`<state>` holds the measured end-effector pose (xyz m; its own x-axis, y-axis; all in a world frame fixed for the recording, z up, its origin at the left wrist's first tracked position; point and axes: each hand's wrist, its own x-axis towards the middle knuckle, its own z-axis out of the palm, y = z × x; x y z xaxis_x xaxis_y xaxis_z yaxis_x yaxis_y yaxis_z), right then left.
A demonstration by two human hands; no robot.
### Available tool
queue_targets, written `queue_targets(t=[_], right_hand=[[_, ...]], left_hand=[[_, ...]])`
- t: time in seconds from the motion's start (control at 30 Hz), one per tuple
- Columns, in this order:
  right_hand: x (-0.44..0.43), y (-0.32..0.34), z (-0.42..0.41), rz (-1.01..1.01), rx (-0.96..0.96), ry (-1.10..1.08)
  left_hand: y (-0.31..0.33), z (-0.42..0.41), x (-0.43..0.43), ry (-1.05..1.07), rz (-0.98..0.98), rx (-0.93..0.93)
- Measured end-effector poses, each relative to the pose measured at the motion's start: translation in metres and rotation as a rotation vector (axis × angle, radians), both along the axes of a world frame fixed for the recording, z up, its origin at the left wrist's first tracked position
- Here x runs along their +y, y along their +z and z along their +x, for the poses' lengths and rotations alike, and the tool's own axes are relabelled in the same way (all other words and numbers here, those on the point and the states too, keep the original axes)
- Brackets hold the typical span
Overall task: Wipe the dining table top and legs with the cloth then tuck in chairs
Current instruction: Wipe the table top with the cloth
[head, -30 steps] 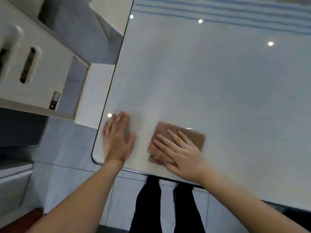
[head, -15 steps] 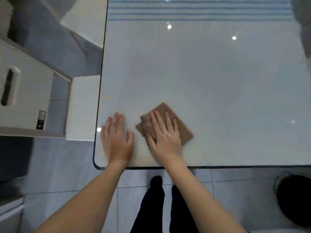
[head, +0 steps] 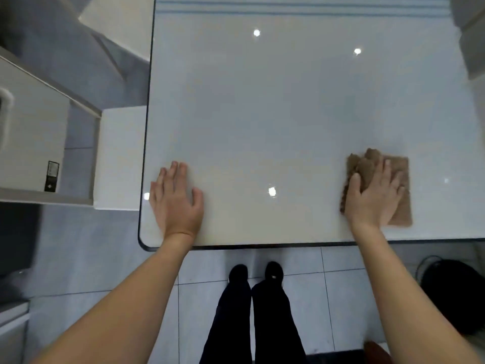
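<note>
The right hand (head: 372,198) lies flat on the brown cloth (head: 402,214), fingers straight and slightly spread, pressing it down on the table (head: 262,114) rather than clutching it. The thumb runs along the cloth's left edge, where the fabric is bunched into folds. The cloth sits near the table's near edge, toward its right side, with its right and lower parts showing past the palm. The left hand (head: 177,203) is released and holds nothing, resting palm down on the bare top by the table's near left corner, well apart from the cloth.

Blue stripes (head: 288,7) cross the table's far end. A white box-shaped thing (head: 120,156) stands just beside the table's left edge, with a pale cabinet (head: 31,132) further left. Below the near edge are the person's dark-trousered legs (head: 252,311) on the tiled floor (head: 301,271). A dark round object (head: 456,292) lies off the table's near right side.
</note>
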<state>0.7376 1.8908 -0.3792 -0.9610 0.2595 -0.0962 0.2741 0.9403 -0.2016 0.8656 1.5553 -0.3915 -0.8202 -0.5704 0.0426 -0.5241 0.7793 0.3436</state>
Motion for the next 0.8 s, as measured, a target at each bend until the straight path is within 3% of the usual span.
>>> queue_targets(t=[0.2, 0.37, 0.47, 0.57, 0.67, 0.8], right_hand=[[-0.106, -0.004, 0.065, -0.059, 0.025, 0.511], [-0.092, -0.008, 0.093, -0.143, 0.066, 0.767], [-0.074, -0.005, 0.108, -0.281, 0.116, 0.805], [-0.067, 0.02, 0.119, -0.647, -0.011, 0.576], [-0.06, 0.059, 0.116, -1.094, -0.254, 0.021], [-0.032, 0.108, 0.102, -1.394, -0.427, -0.341]], left_hand=[[-0.001, 0.0, -0.002, -0.019, -0.025, -0.016], [0.005, 0.003, 0.0, -0.042, 0.032, -0.075], [0.012, 0.006, -0.005, -0.103, 0.087, -0.138], [0.03, 0.014, 0.001, -0.109, 0.148, -0.183], [0.057, 0.028, 0.021, -0.056, 0.282, -0.236], [0.112, 0.059, 0.05, -0.009, 0.472, -0.099]])
